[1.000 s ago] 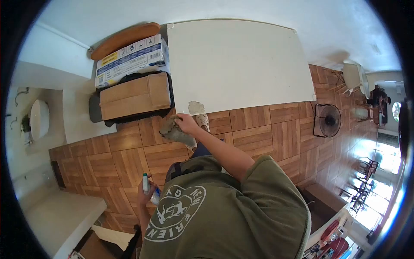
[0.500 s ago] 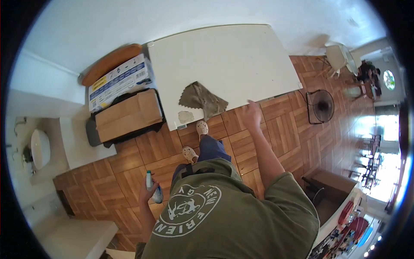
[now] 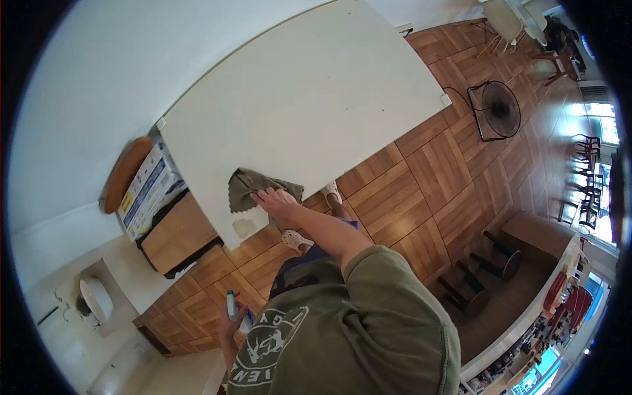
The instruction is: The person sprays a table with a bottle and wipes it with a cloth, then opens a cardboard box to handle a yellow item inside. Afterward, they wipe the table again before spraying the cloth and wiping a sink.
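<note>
My right hand (image 3: 275, 201) has its fingers closed on a crumpled olive-green cloth (image 3: 243, 187) with a zigzag edge. The cloth lies near the close left corner of a white tabletop (image 3: 303, 112), part of it reaching the front edge. Just beside it, at the corner, is a pale beige patch (image 3: 243, 229) on the surface. Low at my left side, my left hand (image 3: 232, 322) grips a spray bottle (image 3: 232, 304) with a green and white top. The bottle's lower part is partly hidden by the hand and shirt.
A cardboard box (image 3: 181, 237) and a printed white-and-blue box (image 3: 148, 187) stand left of the table. A black floor fan (image 3: 497, 110) is on the wooden floor to the right. Dark stools (image 3: 497, 263) stand by a counter at lower right. A white sink (image 3: 95, 299) is at left.
My right hand has come left from beside the table edge and taken hold of the cloth, which has shifted and bunched up. The view has turned; the spray bottle stays in my left hand.
</note>
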Demonstrator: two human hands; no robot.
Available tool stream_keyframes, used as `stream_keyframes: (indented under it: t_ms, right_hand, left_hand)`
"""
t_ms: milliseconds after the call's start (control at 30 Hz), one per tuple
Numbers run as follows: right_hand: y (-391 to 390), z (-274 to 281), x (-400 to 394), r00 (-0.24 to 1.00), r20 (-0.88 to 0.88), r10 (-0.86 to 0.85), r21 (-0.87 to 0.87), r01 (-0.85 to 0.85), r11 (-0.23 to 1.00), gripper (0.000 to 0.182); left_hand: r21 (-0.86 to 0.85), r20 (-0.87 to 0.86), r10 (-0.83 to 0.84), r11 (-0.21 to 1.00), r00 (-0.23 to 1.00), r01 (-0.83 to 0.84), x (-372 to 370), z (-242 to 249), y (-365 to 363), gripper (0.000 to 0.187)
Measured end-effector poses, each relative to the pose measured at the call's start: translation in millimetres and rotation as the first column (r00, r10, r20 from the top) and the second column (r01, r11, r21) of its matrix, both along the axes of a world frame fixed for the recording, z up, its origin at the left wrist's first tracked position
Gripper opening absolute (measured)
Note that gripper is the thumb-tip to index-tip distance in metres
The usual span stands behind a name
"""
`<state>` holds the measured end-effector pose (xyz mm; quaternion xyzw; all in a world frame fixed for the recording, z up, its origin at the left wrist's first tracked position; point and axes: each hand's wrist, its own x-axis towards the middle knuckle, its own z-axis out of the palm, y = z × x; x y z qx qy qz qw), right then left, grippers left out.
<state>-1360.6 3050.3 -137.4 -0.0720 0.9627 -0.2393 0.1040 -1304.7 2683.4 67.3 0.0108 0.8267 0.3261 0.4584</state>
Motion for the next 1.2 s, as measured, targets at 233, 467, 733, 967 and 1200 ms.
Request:
stream_keyframes:
  t_ms: [233,467,733,967,1200]
  right_hand:
    - [313.0,12.3,19.4,0.604,0.168,-0.779,0.345,0.705,0.62,0.045]
    - [430.8,9.1,120.1,-0.078,-0.054,-0.996,0.257,0.962,-0.089,0.042]
    - [184.4,-52.5,-89.9,0.754,-0.565,-0.335,-0.123,0.324,0.938,0.042]
    - [475.5,0.8,-235.7,0.609,-0.207,-0.765,0.015,0.784,0.62,0.025]
    - [596.3,-30.7,-27.7,0.058,-0.543,-0.838,0.177,0.983,-0.047,0.022]
  left_hand:
    - [0.028,0.14,0.032,0.999,0.99,-0.036,-20.5,-2.0,118.6,0.054]
    - [0.056,0.153,0.058,0.996,0.987,-0.067,-37.7,4.6,176.9,0.054]
    - [-0.026,0.137,0.023,0.999,0.99,-0.02,-59.4,10.5,221.3,0.053]
    - [-0.128,0.206,0.137,0.985,0.969,-0.113,-58.2,15.7,222.9,0.055]
    - [-0.11,0.236,-0.082,0.988,0.968,0.111,-64.4,-4.3,219.2,0.054]
